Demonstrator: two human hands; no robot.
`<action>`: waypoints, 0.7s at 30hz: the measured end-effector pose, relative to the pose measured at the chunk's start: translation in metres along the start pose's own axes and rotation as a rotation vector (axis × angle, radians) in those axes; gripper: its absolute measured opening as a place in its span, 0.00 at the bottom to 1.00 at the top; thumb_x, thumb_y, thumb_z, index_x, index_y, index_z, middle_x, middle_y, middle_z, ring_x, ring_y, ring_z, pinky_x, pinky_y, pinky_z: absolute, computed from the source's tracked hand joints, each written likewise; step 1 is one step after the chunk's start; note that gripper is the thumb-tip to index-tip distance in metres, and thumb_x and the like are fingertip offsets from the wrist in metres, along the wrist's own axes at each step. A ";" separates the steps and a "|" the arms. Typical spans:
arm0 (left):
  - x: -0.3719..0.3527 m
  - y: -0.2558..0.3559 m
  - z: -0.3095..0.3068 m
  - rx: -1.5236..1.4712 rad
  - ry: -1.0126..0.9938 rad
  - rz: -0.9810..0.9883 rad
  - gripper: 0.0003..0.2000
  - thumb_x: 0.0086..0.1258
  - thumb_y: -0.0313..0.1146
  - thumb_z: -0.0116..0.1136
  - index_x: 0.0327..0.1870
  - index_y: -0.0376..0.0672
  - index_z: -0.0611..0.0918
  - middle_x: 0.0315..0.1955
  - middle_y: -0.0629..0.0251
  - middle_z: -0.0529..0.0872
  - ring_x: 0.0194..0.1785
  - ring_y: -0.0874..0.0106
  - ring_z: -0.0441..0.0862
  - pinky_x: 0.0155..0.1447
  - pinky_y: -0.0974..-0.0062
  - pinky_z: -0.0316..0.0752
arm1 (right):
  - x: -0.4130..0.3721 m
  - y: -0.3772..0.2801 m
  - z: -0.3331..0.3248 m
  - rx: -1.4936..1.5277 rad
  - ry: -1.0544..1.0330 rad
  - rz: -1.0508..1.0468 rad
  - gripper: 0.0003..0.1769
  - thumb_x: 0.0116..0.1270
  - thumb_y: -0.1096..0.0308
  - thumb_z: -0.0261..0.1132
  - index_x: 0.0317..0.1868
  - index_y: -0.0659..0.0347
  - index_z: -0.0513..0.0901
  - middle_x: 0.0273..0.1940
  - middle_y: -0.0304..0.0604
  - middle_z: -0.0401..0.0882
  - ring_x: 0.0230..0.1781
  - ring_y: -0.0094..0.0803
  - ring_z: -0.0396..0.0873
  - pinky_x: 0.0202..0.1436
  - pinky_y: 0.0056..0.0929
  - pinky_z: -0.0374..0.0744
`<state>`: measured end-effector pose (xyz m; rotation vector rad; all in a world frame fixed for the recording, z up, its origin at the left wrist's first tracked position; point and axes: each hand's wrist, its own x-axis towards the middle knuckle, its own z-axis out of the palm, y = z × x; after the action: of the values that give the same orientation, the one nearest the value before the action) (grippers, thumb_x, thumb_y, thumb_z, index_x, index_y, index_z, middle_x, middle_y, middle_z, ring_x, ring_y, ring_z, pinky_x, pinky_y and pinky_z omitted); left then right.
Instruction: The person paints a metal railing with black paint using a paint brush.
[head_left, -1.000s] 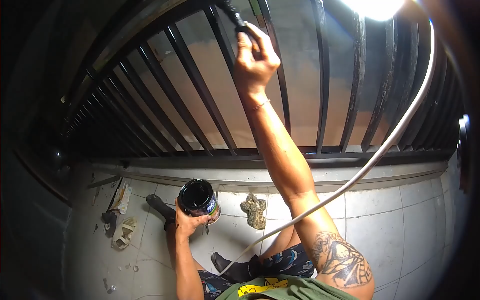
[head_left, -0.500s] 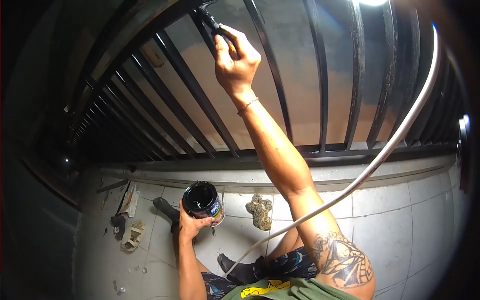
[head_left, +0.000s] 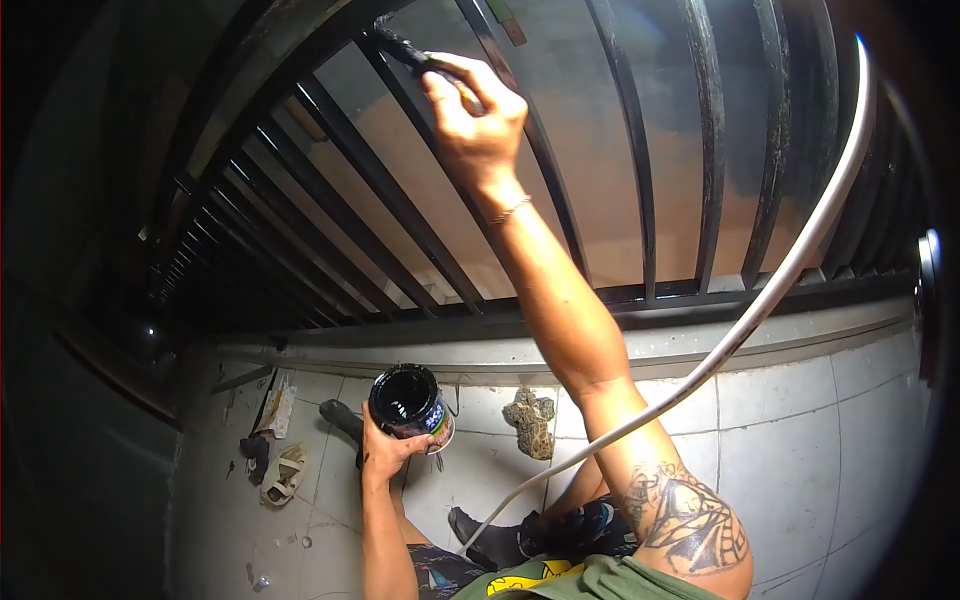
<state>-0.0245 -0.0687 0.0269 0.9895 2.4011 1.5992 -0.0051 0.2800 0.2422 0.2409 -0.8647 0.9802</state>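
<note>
My right hand [head_left: 482,122] is closed round the handle of a paintbrush [head_left: 403,47]. The dark bristle end meets the upper rail of a black metal railing [head_left: 345,38], close to the top of a vertical bar. Below, my left hand [head_left: 392,447] wraps around a paint can [head_left: 437,420] from its near-left side. That can is uncovered, held tilted, with glossy black paint inside and a coloured label outside. Several bars on the left look shiny black, while bars on the right look streaky and greyish.
A pale cable [head_left: 745,325] crosses diagonally in front of my right arm. On the tiled floor [head_left: 770,420] lies a rough, stone-like piece [head_left: 530,422]. A beige strap-like item [head_left: 285,474] and other scraps lie at left. A low ledge [head_left: 680,338] runs beneath the railing.
The view has shifted slightly. My right hand and the paintbrush have moved a little left along the upper rail, the brush tilting more sideways. My left hand still holds the paint can.
</note>
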 end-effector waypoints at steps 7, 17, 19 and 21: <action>0.020 0.015 0.032 -0.025 0.012 0.084 0.45 0.33 0.34 0.84 0.57 0.37 0.67 0.51 0.57 0.79 0.53 0.68 0.78 0.59 0.69 0.75 | -0.049 -0.057 -0.087 0.170 -0.510 0.340 0.07 0.61 0.78 0.66 0.41 0.68 0.84 0.32 0.38 0.83 0.32 0.16 0.78 0.35 0.15 0.77; 0.051 0.039 0.078 -0.043 0.060 0.264 0.51 0.32 0.30 0.84 0.62 0.38 0.63 0.51 0.56 0.79 0.56 0.65 0.78 0.62 0.67 0.73 | -0.036 -0.084 -0.113 -0.109 -1.308 0.647 0.08 0.55 0.73 0.69 0.36 0.65 0.84 0.27 0.46 0.84 0.30 0.27 0.82 0.38 0.26 0.80; 0.049 0.061 0.080 0.056 0.059 0.274 0.52 0.31 0.29 0.83 0.63 0.40 0.62 0.53 0.55 0.78 0.58 0.62 0.77 0.64 0.65 0.72 | -0.048 -0.076 -0.102 -0.075 -1.440 0.465 0.09 0.53 0.73 0.70 0.36 0.63 0.86 0.29 0.50 0.85 0.33 0.39 0.86 0.40 0.31 0.83; 0.047 0.075 0.080 0.162 0.065 0.251 0.53 0.30 0.30 0.83 0.65 0.41 0.62 0.56 0.54 0.77 0.60 0.58 0.76 0.65 0.63 0.72 | -0.056 -0.075 -0.090 -0.115 -1.531 0.317 0.09 0.51 0.72 0.70 0.36 0.61 0.86 0.28 0.50 0.85 0.33 0.44 0.85 0.41 0.35 0.83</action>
<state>0.0063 0.0387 0.0677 1.3349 2.5711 1.5489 0.0883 0.2516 0.1561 0.8147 -2.3940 0.9305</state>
